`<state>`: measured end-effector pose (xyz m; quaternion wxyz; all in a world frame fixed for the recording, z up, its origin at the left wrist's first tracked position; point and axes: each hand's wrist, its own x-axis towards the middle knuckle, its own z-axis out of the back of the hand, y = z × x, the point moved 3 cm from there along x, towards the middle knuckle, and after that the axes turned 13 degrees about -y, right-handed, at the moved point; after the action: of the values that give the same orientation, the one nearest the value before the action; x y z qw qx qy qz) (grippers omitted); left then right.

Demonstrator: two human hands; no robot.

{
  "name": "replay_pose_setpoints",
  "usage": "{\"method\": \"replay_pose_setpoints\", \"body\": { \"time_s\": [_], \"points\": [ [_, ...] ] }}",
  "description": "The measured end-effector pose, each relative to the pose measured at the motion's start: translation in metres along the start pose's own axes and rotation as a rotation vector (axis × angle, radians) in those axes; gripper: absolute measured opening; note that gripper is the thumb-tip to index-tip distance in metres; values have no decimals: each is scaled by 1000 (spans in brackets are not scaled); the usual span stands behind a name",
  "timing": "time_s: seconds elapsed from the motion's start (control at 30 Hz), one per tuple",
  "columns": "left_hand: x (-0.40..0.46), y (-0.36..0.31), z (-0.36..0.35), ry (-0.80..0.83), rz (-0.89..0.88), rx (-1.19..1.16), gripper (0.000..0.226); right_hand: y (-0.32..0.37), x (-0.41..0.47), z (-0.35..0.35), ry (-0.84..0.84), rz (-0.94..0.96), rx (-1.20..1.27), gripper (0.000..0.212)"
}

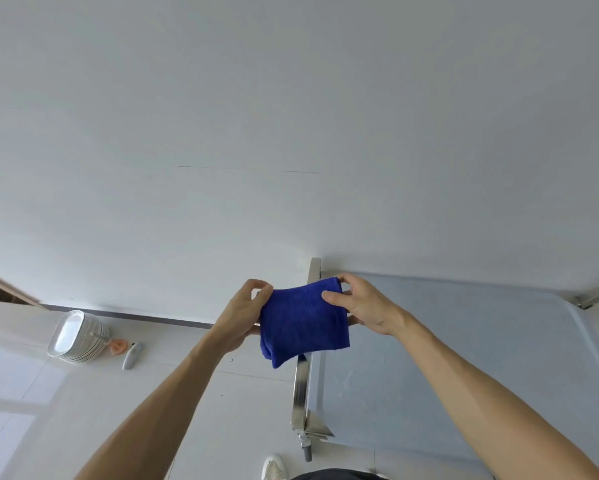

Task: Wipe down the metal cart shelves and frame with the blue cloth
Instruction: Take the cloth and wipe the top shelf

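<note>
The single head-worn camera is looking forward and down, close above the steel-framed metal cart (301,386), facing the plain white wall (291,116).

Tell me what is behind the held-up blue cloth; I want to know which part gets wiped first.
Behind the blue cloth runs the metal cart's left frame rail, showing above and below it. The stretch between, and the fingers of both the left hand and right hand behind it, are hidden.

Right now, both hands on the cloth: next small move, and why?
Probably lower the blue cloth onto the cart's top shelf: left hand and right hand pinch it folded in the air above the frame rail, touching no metal yet.
</note>
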<state>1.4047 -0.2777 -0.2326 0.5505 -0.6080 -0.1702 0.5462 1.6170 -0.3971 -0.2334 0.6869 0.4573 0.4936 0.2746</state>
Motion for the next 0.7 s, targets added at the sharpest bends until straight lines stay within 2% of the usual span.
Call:
{"method": "replay_pose_setpoints", "body": {
  "time_s": [0.1, 0.17, 0.27, 0.3, 0.37, 0.43, 0.5, 0.57, 0.63, 0.7],
  "points": [
    [1, -7, 2, 131, -9, -29, 49, 7, -3, 5, -34, 12, 72, 41],
    [-1, -14, 0, 202, -114, 121, 69, 15, -7, 8, 35, 53, 77, 55],
    [-5, -19, -8, 157, -407, 577, 77, 21, -12, 5, 83, 139, -321, 75],
    [-6, -20, -12, 141, -496, 665, 77, 20, -14, 1, 83, 139, -446, 80],
    [-8, -18, -17, 136, -565, 699, 76, 16, -17, -5, 79, 123, -494, 80],
    [-9, -15, -17, 127, -484, 601, 73, 9, -19, -4, 42, 81, -316, 64],
    [-7, -8, -14, 181, -254, 330, 61, 3, -21, -1, -15, 21, -113, 44],
    [-5, 3, -11, 329, -4, 32, 50, -6, -22, 0, -46, -74, 30, 33],
    [-2, 14, -9, 409, 112, -81, 50, -17, -22, -3, -68, -112, 87, 26],
    [4, 29, -13, 332, 108, -59, 52, -31, -20, -8, -121, -67, -30, 24]
  ]
}}
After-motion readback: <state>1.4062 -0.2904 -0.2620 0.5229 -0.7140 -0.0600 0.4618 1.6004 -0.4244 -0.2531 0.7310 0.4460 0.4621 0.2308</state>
